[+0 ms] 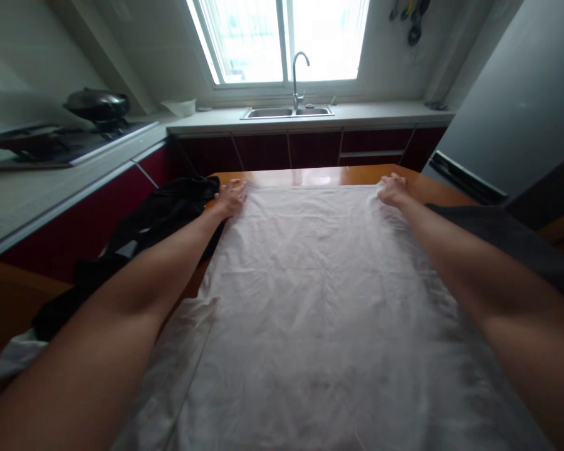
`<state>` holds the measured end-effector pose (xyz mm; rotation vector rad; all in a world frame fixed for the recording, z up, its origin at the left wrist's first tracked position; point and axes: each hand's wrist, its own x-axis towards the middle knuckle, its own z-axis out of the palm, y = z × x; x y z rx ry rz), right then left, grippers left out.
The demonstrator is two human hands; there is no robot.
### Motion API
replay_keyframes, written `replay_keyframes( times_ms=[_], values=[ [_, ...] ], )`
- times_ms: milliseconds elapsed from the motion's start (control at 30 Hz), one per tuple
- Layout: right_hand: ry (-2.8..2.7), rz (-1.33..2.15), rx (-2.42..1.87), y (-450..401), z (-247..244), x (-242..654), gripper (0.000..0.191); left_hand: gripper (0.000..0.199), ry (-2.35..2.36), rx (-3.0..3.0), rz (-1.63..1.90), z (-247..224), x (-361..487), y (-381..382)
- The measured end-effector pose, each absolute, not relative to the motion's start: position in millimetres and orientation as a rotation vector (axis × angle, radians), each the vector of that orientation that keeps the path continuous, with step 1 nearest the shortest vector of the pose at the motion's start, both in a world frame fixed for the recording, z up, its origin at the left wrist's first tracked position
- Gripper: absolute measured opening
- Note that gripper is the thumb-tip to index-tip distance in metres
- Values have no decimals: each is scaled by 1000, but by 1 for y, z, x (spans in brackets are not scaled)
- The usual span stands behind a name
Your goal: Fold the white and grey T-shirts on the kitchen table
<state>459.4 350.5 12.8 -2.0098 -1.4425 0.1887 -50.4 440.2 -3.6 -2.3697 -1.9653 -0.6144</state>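
A white cloth (pixel 310 288) lies spread over the wooden table (pixel 319 176), lightly wrinkled, with its far edge just short of the table's far edge. At its far left corner is my left hand (pixel 232 197), arm stretched out, fingers closed on the fabric. My right hand (pixel 393 189) is at the far right corner, its bent fingers gripping the cloth's edge. On the left side, a looser flap of white fabric (pixel 178 357) hangs out beside the main piece.
Dark clothes (pixel 155 213) are heaped at the left, and a dark grey cloth (pixel 502 238) lies at the right. Beyond the table are a counter (pixel 366 113) with a sink (pixel 270 113), a stove (pixel 75 145) with pans at left, and a grey fridge (pixel 512 113) at right.
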Motion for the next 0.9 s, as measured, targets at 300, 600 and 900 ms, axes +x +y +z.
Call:
replay_keyframes(
  times_ms=[300,600,900],
  values=[
    [-1943,-54,-1677,269,13,352,41,39,-1691,-2525,-282,26,-127,323],
    [-1913,100,-1503,159,32,313,32,37,-1782,-2534,-351,27,-149,266],
    [-1870,150,-1520,69,50,346,32,42,-2101,-1826,-865,87,-234,265]
  ],
)
